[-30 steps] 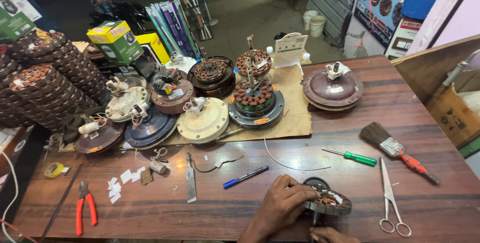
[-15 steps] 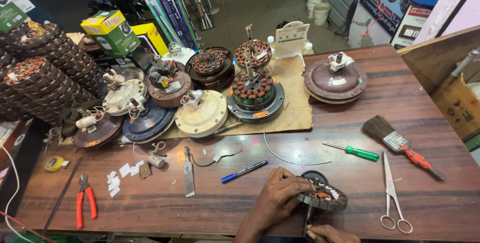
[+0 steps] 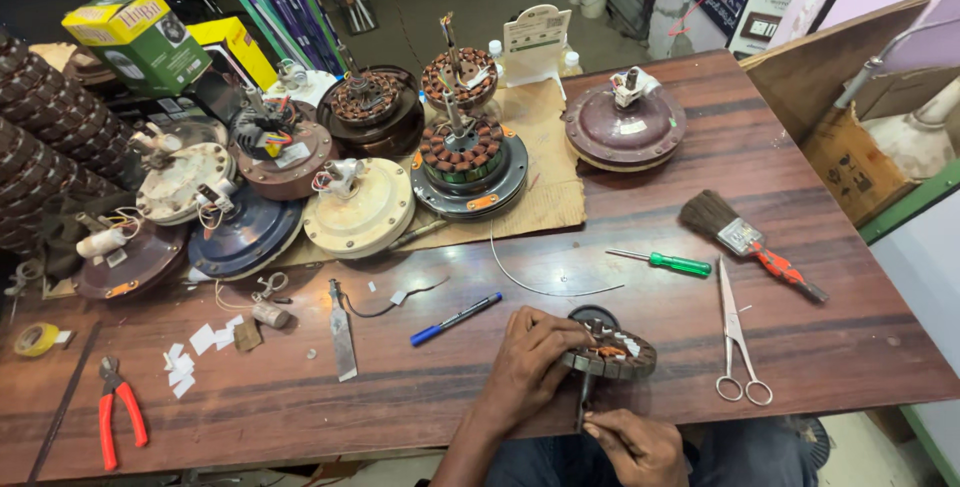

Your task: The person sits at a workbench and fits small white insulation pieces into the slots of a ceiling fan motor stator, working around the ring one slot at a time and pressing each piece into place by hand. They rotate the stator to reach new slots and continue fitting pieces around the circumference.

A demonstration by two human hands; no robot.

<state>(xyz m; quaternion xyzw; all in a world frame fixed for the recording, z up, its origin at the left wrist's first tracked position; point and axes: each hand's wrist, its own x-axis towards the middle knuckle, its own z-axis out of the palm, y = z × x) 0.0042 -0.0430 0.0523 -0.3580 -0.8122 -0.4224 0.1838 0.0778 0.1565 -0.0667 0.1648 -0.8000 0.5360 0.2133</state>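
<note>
Head view: left hand [image 3: 527, 362] fingers clamped on stator [image 3: 610, 352]; green box [image 3: 140, 39] far left, white sign [image 3: 536, 32] behind.

the stator [image 3: 612, 355] lies on the table [image 3: 820, 347] at its near edge, with the left hand [image 3: 530, 362] on its left side and the right hand [image 3: 630, 442] just before it, at the table's edge. the scissors [image 3: 738, 342] lie to its right, the paintbrush [image 3: 750, 240] beyond them. the screwdriver [image 3: 665, 263] lies behind the stator, the pen [image 3: 455, 319] to its left, the pliers [image 3: 120, 412] far left. fan motors [image 3: 470, 162] sit on cardboard [image 3: 545, 162] at the back.
</note>
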